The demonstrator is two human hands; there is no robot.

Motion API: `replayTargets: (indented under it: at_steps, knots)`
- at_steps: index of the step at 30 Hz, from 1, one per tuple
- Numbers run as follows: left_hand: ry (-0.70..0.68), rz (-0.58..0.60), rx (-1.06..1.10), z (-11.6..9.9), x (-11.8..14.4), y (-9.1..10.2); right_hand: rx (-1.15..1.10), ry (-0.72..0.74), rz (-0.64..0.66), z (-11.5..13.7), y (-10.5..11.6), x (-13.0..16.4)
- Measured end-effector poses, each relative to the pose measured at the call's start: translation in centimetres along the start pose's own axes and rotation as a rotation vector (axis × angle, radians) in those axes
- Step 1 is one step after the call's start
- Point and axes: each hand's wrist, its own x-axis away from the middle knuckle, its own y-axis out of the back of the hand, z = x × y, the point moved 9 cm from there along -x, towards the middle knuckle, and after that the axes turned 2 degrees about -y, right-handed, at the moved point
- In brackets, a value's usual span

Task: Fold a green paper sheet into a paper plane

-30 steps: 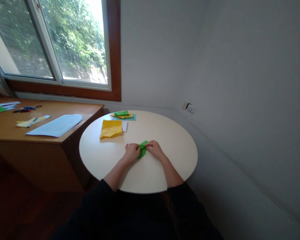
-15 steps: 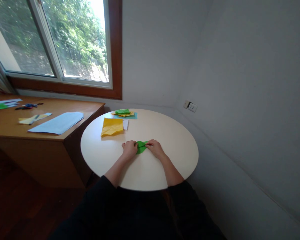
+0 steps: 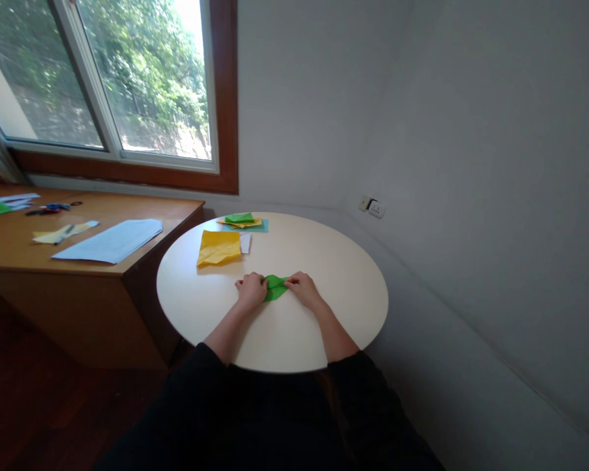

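A folded piece of green paper (image 3: 275, 287) lies on the round white table (image 3: 294, 340), between my two hands. My left hand (image 3: 251, 289) is closed on its left end, with the thumb at the paper's edge. At the paper's right tip, my right hand (image 3: 301, 286) pinches it between thumb and fingers. A crease line runs across the middle of the green sheet. The part of it under my left fingers is hidden.
Yellow paper (image 3: 219, 248) lies beyond my left hand, partly over a white slip (image 3: 245, 244). Behind it sits a stack of green, yellow and blue paper (image 3: 240, 220). To the left, a wooden desk (image 3: 103, 203) bears pale blue sheets (image 3: 112, 241) and scissors (image 3: 53, 207).
My left hand has shifted slightly left along the green paper, so a little more of it shows. My right hand keeps its pinch. The whole view has moved slightly.
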Motion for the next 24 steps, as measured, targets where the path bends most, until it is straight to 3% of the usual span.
replayTargets:
  at_steps: [24]
  knots:
    - [0.013,-0.018,-0.063,0.32,0.11,0.57,-0.021,0.016,-0.026,0.13,0.37,0.25]
